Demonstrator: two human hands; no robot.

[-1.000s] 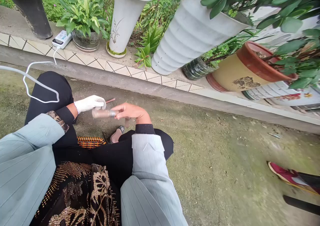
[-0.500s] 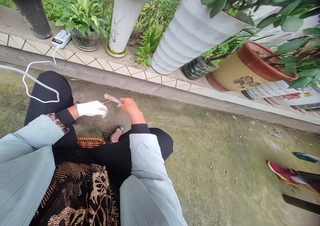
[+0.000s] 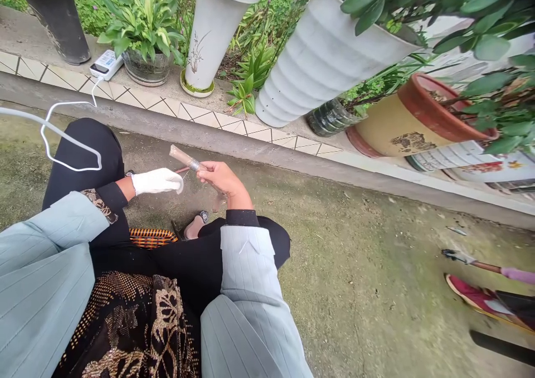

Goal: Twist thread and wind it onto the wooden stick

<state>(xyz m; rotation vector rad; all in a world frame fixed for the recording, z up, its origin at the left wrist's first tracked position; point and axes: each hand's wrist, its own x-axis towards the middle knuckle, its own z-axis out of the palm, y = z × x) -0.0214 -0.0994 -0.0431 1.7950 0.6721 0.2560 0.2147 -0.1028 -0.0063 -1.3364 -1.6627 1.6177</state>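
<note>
I sit on concrete ground with my knees bent in black trousers. My right hand [image 3: 221,178] is bare and closed around a short brownish stick-like tool [image 3: 184,158] with a metal band, its tip pointing up and left. My left hand [image 3: 156,181] wears a white glove and is closed in a loose fist just below that tip. A thin reddish stick [image 3: 181,170] shows between the two hands; which hand holds it I cannot tell.
A tiled kerb [image 3: 234,127] runs across ahead, lined with pots: a black pot [image 3: 54,18], a tall white vase [image 3: 211,29], a ribbed white pot [image 3: 321,54], a tan pot [image 3: 405,119]. A white charger [image 3: 106,64] and cable [image 3: 62,138] lie left. Another person's red shoe [image 3: 472,294] is at right.
My right hand lifted the tool from level in front of the glove to a tilt up and left. At right, a long-handled tool has come into view above the red shoe.
</note>
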